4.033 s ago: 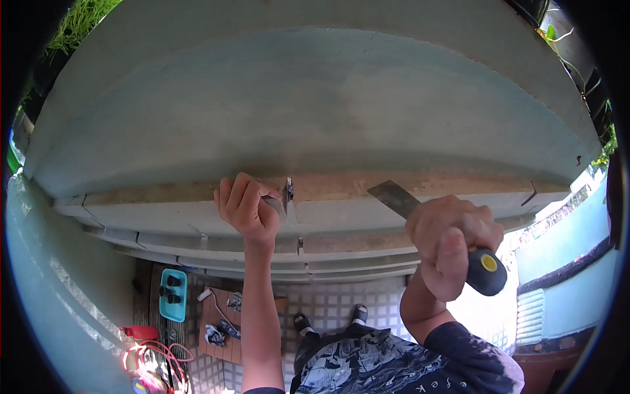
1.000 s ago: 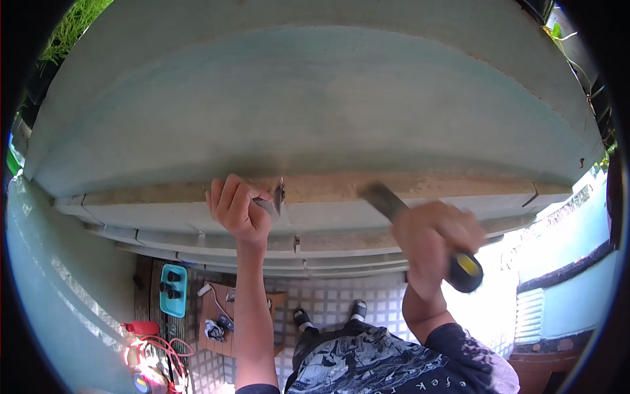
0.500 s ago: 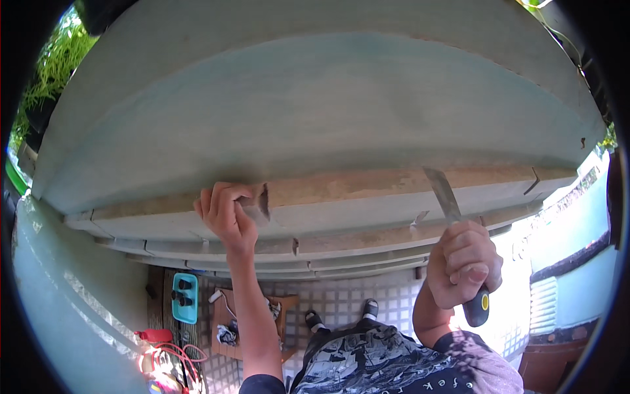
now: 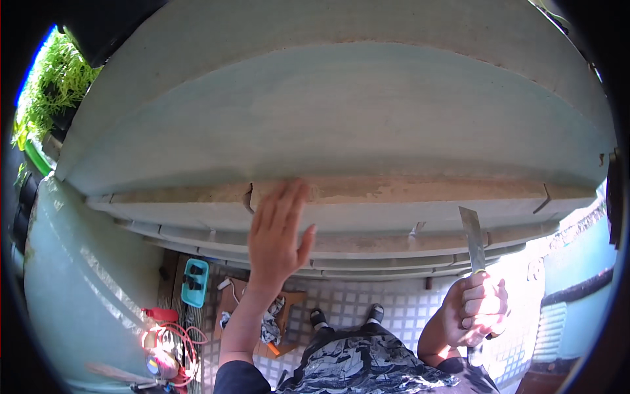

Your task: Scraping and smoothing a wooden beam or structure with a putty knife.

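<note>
My left hand [image 4: 277, 233] lies with its fingers stretched out on the edge of the top pale slat [image 4: 420, 191], just right of a dark crack [image 4: 249, 198]. Its fingertips reach the upper face, where the surface is patchy and brownish. Wrapped around its handle, my right hand [image 4: 474, 312] holds a flat-bladed scraper [image 4: 472, 235] upright. The metal blade points up with its tip in front of the slat, seemingly apart from it. Most of the handle is hidden in my fist.
Below are more slats [image 4: 367, 245] in a stepped stack. On the floor at left stand a turquoise tray [image 4: 195, 297] with dark pots, a wooden stool [image 4: 293, 308] carrying crumpled material and an orange-handled item, and a red hose [image 4: 190, 326]. Green plants [image 4: 62, 72] fill the upper left.
My left hand has shifted right along the slat, from curled fingers by the crack to a flat palm. My right hand has drawn the scraper down and away from the slat's top.
</note>
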Available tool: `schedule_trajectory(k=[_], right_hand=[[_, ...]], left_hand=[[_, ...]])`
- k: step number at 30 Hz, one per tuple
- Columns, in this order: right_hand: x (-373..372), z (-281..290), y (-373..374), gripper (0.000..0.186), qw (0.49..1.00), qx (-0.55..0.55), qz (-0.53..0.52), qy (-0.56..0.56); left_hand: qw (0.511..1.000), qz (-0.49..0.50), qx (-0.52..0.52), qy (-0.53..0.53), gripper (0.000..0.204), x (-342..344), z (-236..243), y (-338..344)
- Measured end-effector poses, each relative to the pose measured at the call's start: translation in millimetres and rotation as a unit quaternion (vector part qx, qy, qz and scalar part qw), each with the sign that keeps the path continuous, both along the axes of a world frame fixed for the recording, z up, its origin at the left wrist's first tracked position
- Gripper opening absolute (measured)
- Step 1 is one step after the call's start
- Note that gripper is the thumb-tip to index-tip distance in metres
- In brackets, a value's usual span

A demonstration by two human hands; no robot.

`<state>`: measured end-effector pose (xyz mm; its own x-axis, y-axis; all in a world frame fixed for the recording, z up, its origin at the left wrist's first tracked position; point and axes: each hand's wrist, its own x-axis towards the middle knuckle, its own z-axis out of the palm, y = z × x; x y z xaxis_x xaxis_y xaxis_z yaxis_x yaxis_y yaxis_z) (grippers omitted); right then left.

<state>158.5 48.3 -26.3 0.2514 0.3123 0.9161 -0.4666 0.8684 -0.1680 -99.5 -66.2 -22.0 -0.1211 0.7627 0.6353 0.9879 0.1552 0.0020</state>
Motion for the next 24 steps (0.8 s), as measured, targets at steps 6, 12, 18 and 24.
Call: schedule_trajectory(k=[6,12,18,24], right_hand=[[-7.8,7.1,10.7,0.035,0.996,-0.003,0.068,-0.056],[-19.1,-5.9,9.3,0.045,0.993,-0.03,0.114,-0.02],[-48.1,9.7,1.0,0.044,0.982,-0.009,0.185,-0.04],[-57.4,30.0,16.8,0.046,0.971,0.057,0.233,-0.016]], left_hand=[[0.977,0.209,0.047,0.017,0.06,13.0,-17.1,-31.6],[0.958,0.254,0.001,-0.133,0.07,44.2,-67.3,-36.0],[0.959,0.189,-0.026,-0.211,0.066,57.6,-165.6,-47.9],[0.953,0.172,-0.033,-0.247,0.064,57.0,-203.8,-48.1]])
